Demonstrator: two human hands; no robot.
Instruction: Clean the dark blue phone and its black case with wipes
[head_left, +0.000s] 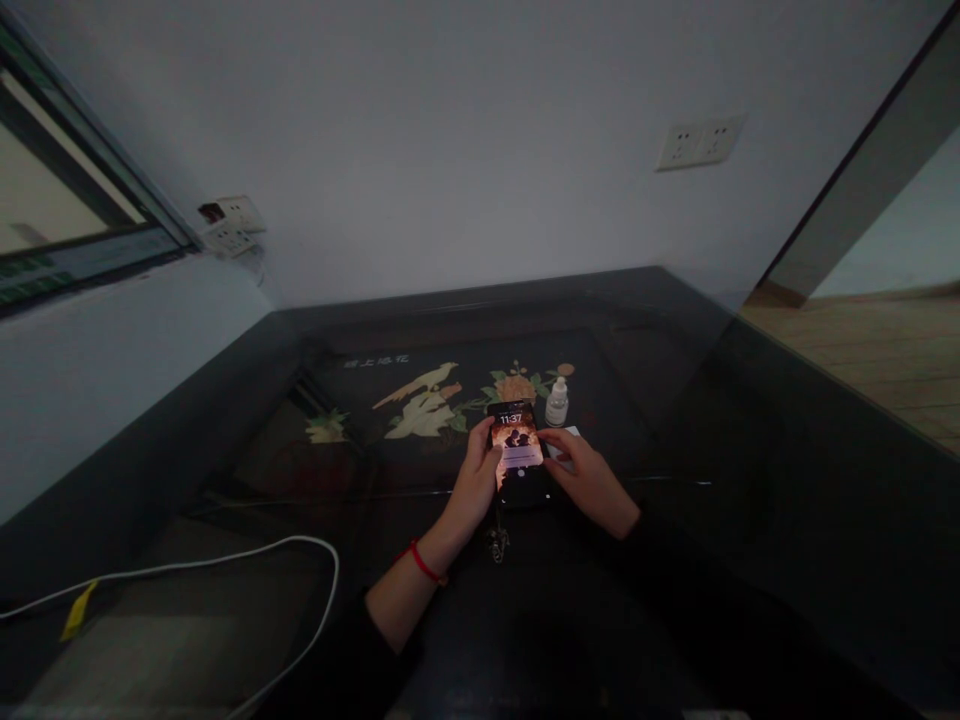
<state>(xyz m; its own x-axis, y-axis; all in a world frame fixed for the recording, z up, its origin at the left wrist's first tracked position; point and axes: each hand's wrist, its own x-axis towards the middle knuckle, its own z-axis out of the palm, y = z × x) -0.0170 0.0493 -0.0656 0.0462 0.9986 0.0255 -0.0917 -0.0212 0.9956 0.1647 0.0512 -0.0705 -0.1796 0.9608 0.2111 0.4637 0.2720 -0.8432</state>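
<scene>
A smartphone (520, 450) with its screen lit, showing 11:37 over a picture, is held above the dark table. My left hand (476, 470) is closed around its left side, thumb over the edge of the screen. At its right edge, my right hand (592, 478) pinches the phone with thumb and fingers. A beaded or metal charm (496, 543) hangs below the phone. Just beyond my right hand stands a small clear bottle (557, 402) with a white cap. A flat white object (574, 431) shows partly behind my right fingers; its kind is hidden.
The glossy dark table (675, 400) carries a bird-and-flower pattern. A white cable (225, 560) with a yellow tag (78, 610) curves across the left front. Wall sockets (700, 143) are at the back right, and more sockets (232, 222) beside the window at left.
</scene>
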